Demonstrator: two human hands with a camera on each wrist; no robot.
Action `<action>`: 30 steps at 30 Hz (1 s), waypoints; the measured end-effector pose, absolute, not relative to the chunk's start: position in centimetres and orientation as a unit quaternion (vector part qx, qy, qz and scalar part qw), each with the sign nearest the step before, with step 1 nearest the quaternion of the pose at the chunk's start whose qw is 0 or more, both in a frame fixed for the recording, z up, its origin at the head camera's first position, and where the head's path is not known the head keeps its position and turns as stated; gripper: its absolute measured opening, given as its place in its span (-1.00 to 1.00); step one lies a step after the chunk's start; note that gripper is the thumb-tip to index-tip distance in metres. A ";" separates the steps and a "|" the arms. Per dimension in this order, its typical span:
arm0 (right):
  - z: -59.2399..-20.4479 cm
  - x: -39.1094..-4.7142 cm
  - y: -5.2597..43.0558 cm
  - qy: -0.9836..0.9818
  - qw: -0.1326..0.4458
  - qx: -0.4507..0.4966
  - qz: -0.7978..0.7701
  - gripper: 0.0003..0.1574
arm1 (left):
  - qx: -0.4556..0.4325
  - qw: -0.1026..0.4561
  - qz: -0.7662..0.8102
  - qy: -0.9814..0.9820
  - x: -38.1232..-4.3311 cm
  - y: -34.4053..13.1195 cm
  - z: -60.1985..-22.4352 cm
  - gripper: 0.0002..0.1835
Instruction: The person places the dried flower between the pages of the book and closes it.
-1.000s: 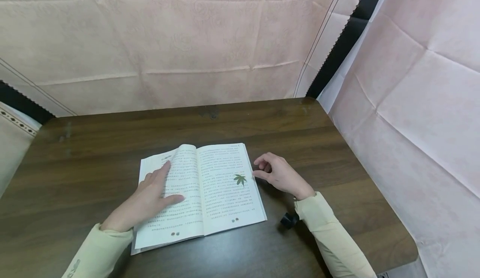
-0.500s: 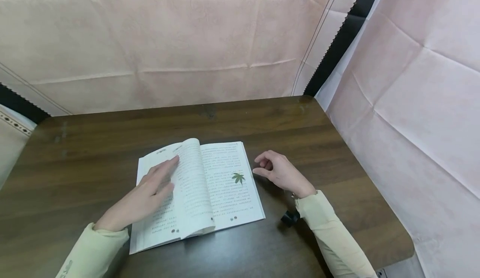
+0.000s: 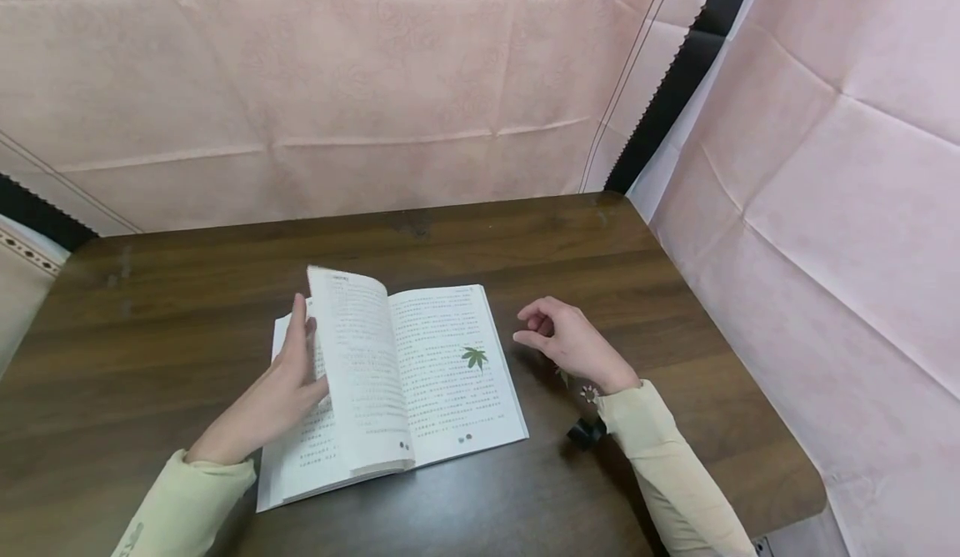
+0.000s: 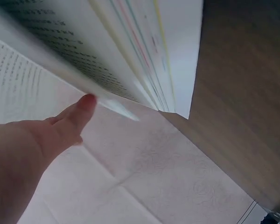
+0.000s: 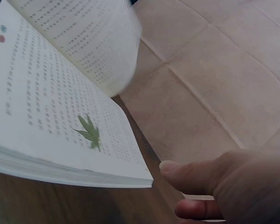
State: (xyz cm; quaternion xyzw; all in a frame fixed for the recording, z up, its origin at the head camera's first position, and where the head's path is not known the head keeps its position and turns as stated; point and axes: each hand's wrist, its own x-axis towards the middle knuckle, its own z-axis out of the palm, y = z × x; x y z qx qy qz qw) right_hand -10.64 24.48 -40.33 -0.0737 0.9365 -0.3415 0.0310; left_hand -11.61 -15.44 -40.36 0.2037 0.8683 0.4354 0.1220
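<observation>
An open book (image 3: 360, 373) with printed text lies on the table, several of its left-side pages (image 3: 358, 357) standing up in a curve. My left hand (image 3: 273, 394) is at the outer edge of those raised pages, fingers straight and thumb extended, a fingertip right at the paper edge in the left wrist view. A green leaf (image 3: 474, 358) lies flat on the right page. Just right of the book, my right hand (image 3: 573, 340) hovers with fingers loosely bent and holds nothing; the right wrist view shows its thumb (image 5: 186, 175) near the book's corner.
The brown wooden table (image 3: 637, 290) extends around the book, with a rounded right corner. Pale pink cloth (image 3: 337, 82) hangs behind and at the right. A small black object (image 3: 587, 433) sits at the right wrist.
The left-side pages have lifted from lying flat to standing upright at their outer edge. My left hand has drawn back leftward and turned on edge. The right hand has hardly moved.
</observation>
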 end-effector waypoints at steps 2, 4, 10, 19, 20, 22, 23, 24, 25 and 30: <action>-40.3 -10.7 24.9 0.937 0.024 -0.074 -0.339 -0.58 | 0.197 0.133 0.427 0.872 -11.6 -15.5 -40.5 0.15; -40.2 -10.7 25.3 0.939 0.019 -0.070 -0.336 -0.60 | 0.195 0.138 0.412 0.879 -11.6 -15.6 -40.7 0.13; -40.0 -10.5 27.1 0.946 0.028 -0.059 -0.317 -0.68 | 0.189 0.153 0.364 0.899 -11.7 -15.9 -41.0 0.26; -40.6 -10.1 29.4 0.972 0.058 -0.034 -0.223 -0.65 | 0.183 0.166 0.331 0.910 -11.8 -16.2 -41.5 0.25; -40.7 -10.1 29.6 0.973 0.061 -0.025 -0.220 -0.67 | 0.184 0.165 0.330 0.911 -11.8 -16.3 -41.5 0.26; -41.0 -10.2 30.0 0.975 0.063 -0.012 -0.212 -0.70 | 0.184 0.164 0.326 0.913 -11.9 -16.2 -41.6 0.26; -41.1 -10.2 30.1 0.976 0.062 -0.006 -0.210 -0.71 | 0.184 0.164 0.324 0.914 -11.9 -16.2 -41.6 0.26; -41.1 -10.3 30.2 0.976 0.061 -0.001 -0.208 -0.73 | 0.184 0.164 0.322 0.914 -11.9 -16.2 -41.6 0.26; -41.2 -10.3 30.3 0.977 0.060 0.002 -0.206 -0.74 | 0.184 0.165 0.320 0.915 -11.9 -16.2 -41.6 0.26; -40.9 -10.2 30.6 0.976 0.064 0.002 -0.210 -0.82 | 0.184 0.170 0.318 0.914 -12.1 -16.3 -41.7 0.25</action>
